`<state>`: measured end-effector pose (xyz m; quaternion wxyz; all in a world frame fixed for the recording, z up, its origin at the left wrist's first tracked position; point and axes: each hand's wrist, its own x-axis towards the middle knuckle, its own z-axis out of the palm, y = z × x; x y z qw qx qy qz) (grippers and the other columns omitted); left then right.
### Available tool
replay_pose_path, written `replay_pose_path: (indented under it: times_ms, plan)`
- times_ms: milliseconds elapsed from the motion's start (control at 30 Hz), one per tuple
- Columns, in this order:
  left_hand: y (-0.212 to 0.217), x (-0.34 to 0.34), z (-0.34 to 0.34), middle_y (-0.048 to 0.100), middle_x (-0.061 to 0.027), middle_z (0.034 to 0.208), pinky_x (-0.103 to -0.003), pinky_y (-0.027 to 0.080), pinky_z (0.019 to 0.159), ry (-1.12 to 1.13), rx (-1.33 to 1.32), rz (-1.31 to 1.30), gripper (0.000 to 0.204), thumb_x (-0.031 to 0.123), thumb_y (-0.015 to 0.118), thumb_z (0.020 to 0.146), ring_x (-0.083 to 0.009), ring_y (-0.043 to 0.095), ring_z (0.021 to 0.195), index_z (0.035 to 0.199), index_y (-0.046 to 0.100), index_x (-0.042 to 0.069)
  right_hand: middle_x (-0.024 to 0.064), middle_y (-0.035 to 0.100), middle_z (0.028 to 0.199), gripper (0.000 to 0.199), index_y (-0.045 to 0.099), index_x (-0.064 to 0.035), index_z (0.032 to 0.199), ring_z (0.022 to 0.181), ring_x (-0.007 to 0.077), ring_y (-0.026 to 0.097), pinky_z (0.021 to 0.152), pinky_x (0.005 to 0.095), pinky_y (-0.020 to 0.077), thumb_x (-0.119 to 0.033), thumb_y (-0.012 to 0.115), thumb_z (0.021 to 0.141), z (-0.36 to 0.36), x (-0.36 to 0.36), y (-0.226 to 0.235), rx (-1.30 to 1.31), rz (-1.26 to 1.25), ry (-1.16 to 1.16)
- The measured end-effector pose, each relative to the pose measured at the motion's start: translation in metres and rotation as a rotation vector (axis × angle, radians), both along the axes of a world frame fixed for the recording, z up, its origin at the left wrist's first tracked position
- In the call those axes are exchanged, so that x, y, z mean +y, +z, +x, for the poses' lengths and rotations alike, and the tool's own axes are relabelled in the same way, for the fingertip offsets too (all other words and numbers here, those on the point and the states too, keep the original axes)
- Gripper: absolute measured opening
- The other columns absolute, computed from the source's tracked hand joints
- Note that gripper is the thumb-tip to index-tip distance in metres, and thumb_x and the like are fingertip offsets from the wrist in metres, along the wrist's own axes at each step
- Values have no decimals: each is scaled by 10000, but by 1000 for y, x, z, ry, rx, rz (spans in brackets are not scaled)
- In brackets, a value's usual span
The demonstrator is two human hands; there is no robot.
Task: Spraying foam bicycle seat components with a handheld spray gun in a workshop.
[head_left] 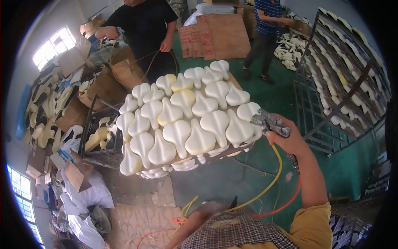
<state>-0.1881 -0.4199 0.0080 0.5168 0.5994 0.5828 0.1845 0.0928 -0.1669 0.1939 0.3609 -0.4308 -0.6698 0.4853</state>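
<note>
In my right hand (290, 141) is a metal spray gun (270, 123), its nozzle end over the right edge of a board of saddle pads. A yellow hose (278, 166) and a red hose (295, 193) hang below that hand. Rows of white and pale yellow foam bicycle saddle pads (193, 106) lie face up on the board, more pads showing under its front edge. My left hand (217, 205) is low in front of my checked apron (244, 232), near the yellow hose; blur hides its fingers.
A tall metal rack (327, 137) loaded with pads stands at right. Cardboard boxes (99, 89), loose pads and white sacks (89, 199) crowd the left. Beyond the board one person (145, 33) holds a hose; another person (267, 33) stands farther back.
</note>
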Motion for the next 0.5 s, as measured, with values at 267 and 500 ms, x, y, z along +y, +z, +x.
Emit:
replay_pose_path:
  times_ms: [267,500]
  plan:
    - [40,10,24,660,-160,826,-335,475,728,-39,-80,47,238,183,601,841,-214,633,785,1012,639,22,26,599,831,458,517,-44,1236,649,69,542,595,238,478,-62,639,795,39,-37,-5,-131,-85,13]
    - [33,-5,35,661,-154,829,-339,475,736,-11,-79,-12,226,176,594,845,-206,629,794,1003,639,21,14,596,822,457,521,-49,1232,647,65,536,611,234,470,-47,636,790,47,-54,-1,-41,-34,2]
